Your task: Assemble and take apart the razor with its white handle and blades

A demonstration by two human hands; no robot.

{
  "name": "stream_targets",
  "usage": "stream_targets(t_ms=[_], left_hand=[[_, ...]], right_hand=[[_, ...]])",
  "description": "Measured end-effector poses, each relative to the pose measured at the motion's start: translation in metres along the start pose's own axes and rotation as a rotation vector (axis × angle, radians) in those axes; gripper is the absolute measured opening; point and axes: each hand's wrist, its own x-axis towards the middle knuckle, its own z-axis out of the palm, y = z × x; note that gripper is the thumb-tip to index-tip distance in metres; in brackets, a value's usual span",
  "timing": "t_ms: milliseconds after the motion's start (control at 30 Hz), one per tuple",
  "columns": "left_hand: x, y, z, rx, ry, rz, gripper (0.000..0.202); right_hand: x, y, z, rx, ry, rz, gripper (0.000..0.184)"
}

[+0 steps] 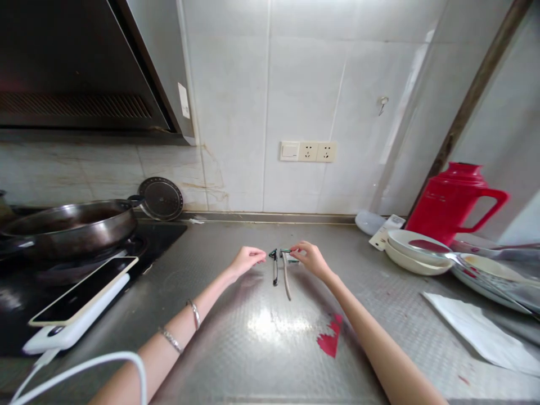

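Observation:
My left hand (pixel 250 260) is closed in a pinch above the steel counter; anything between its fingertips is too small to make out. Just right of it lies a thin black piece with a forked dark green top (pixel 275 268). The fingers of my right hand (pixel 311 260) are pinched at the end of a small dark green bar (pixel 286 251). From beside that bar, a pale, slightly curved cord-like strip (pixel 287 279) extends toward me. A small greyish thing under the right fingers is partly hidden.
At left, a steel pan (pixel 80 228) sits on the black stove, near a phone (pixel 86 289) on a white power bank (pixel 80 320). A torn red scrap (pixel 330 337) lies on the counter. At right are stacked bowls (pixel 415 260), a red thermos (pixel 447 197) and a white napkin (pixel 481 332).

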Motion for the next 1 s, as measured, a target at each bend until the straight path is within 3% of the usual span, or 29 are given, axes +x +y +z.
stream_targets(t_ms=[133, 233, 1000], left_hand=[[0.001, -0.003, 0.001, 0.026, -0.021, 0.008, 0.03], [0.002, -0.006, 0.002, 0.048, -0.032, 0.035, 0.029], [-0.001, -0.006, 0.006, 0.078, -0.063, 0.098, 0.025]], right_hand=[[-0.005, 0.031, -0.007, -0.039, 0.008, 0.175, 0.018], [-0.008, 0.04, -0.005, -0.016, -0.038, 0.217, 0.018], [-0.008, 0.044, 0.004, -0.105, -0.091, 0.221, 0.02]])
